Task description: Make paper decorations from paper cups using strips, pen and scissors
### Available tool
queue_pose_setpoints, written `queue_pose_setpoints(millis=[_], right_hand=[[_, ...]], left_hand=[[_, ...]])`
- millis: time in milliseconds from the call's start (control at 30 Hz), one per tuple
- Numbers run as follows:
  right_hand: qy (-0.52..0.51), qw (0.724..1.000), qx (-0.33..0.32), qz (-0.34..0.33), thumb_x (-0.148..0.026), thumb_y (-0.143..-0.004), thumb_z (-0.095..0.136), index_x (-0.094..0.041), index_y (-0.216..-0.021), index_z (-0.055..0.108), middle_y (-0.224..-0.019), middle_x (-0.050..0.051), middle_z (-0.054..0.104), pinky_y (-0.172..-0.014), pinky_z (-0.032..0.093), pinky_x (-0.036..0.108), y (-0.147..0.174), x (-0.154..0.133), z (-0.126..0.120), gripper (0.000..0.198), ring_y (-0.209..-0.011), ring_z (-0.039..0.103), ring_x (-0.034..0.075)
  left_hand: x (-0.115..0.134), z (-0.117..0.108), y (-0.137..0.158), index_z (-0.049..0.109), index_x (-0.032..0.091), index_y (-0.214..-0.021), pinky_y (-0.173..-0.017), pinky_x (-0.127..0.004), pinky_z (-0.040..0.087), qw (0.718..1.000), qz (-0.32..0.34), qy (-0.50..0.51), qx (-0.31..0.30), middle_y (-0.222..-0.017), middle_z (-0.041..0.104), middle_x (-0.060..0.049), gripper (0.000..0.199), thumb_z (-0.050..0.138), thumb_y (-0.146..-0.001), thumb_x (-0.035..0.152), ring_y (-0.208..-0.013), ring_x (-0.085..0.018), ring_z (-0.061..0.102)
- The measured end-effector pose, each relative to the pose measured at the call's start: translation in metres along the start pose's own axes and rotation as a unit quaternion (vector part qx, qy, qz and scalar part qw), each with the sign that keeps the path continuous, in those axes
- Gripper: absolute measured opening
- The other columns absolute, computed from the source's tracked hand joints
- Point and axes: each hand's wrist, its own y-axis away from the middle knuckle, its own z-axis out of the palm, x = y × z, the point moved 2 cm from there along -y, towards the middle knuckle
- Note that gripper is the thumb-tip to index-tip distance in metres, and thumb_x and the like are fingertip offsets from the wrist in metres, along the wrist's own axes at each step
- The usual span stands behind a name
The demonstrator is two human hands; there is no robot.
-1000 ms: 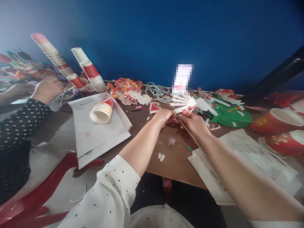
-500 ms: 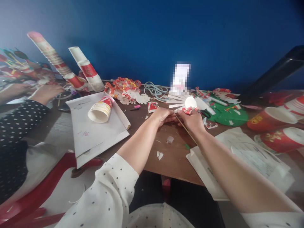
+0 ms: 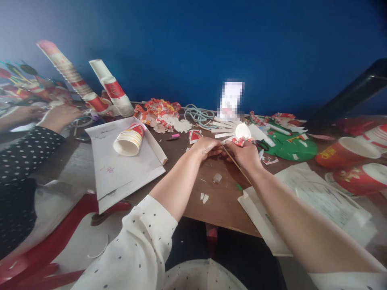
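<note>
Both my hands meet over the middle of the table, working on a paper cup cut into strips (image 3: 242,131). Its round white base faces up, and long white strips fan out to the left. My right hand (image 3: 245,154) is closed on the cup by its curled red-and-white strips. Beside it my left hand (image 3: 209,148) pinches the near end of a strip. A thin pale strip (image 3: 235,161) runs from between the hands down along my right wrist. My fingers partly hide the pinched ends.
Left lie a white folder (image 3: 111,181) and nested paper cups (image 3: 128,143). Cut red-and-white paper (image 3: 160,110) and a blue cord (image 3: 198,114) are behind. Right are a green disc (image 3: 290,147) and red cups (image 3: 341,151). A co-worker's hand (image 3: 62,117) works far left.
My hands keep nearly the same pose and grip on the cut cup. The whole view has shifted very slightly.
</note>
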Motion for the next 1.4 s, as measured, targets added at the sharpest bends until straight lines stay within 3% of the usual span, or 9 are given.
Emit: queue_pose_setpoints(millis=[233,433,633,1067,1267,1400], right_hand=[[0.003,1.000,-0.009,0.003,-0.031,-0.073,0.074,-0.017,-0.069,0.068,-0.064,0.006,0.071,-0.045,0.055,0.026,0.000,0.002,0.001,0.015,-0.061,0.070,0.021],[0.016,1.000,-0.017,0.002,-0.031,-0.073,0.074,-0.018,-0.070,0.067,-0.070,0.007,0.074,-0.045,0.055,0.026,0.000,0.001,0.000,0.014,-0.061,0.070,0.021],[0.018,1.000,-0.009,0.010,-0.030,-0.073,0.074,-0.020,-0.068,0.066,-0.069,0.006,0.073,-0.045,0.055,0.027,0.002,-0.005,-0.001,0.014,-0.060,0.070,0.021],[0.017,1.000,-0.003,0.023,-0.030,-0.073,0.074,-0.020,-0.070,0.066,-0.064,0.005,0.071,-0.047,0.054,0.027,0.002,-0.003,-0.001,0.013,-0.061,0.070,0.021],[-0.003,0.999,-0.031,0.008,-0.028,-0.070,0.076,-0.021,-0.077,0.067,-0.069,0.003,0.071,-0.051,0.055,0.026,-0.002,0.001,-0.002,0.014,-0.068,0.071,0.021],[-0.057,0.995,-0.072,0.035,-0.023,-0.066,0.078,-0.019,-0.080,0.071,-0.075,0.002,0.073,-0.054,0.054,0.022,-0.004,0.006,-0.002,0.017,-0.073,0.071,0.018]], left_hand=[[0.000,-0.002,-0.001,0.063,0.010,-0.063,-0.049,-0.016,0.045,0.999,-0.013,-0.045,0.018,-0.058,0.063,-0.004,0.016,0.071,-0.076,0.004,-0.052,-0.007,0.057],[-0.001,-0.003,-0.004,0.062,0.011,-0.064,-0.050,-0.016,0.046,0.999,-0.014,-0.038,0.024,-0.058,0.062,-0.003,0.016,0.070,-0.073,0.000,-0.055,-0.009,0.059],[-0.001,-0.004,-0.004,0.065,0.011,-0.067,-0.052,-0.017,0.048,1.000,-0.006,-0.027,0.000,-0.059,0.062,-0.003,0.016,0.079,-0.067,0.004,-0.055,-0.009,0.058],[-0.003,-0.003,-0.006,0.063,0.011,-0.062,-0.047,-0.016,0.041,0.999,0.001,-0.031,0.020,-0.055,0.059,-0.002,0.021,0.084,-0.065,0.011,-0.051,-0.007,0.053],[-0.002,-0.002,-0.006,0.061,0.012,-0.061,-0.045,-0.016,0.038,1.000,-0.001,-0.014,0.024,-0.053,0.057,0.000,0.026,0.087,-0.062,0.013,-0.048,-0.005,0.048],[-0.003,-0.004,-0.010,0.060,0.012,-0.061,-0.044,-0.017,0.035,1.000,0.007,0.006,0.023,-0.051,0.054,0.001,0.023,0.083,-0.068,0.011,-0.045,-0.004,0.045]])
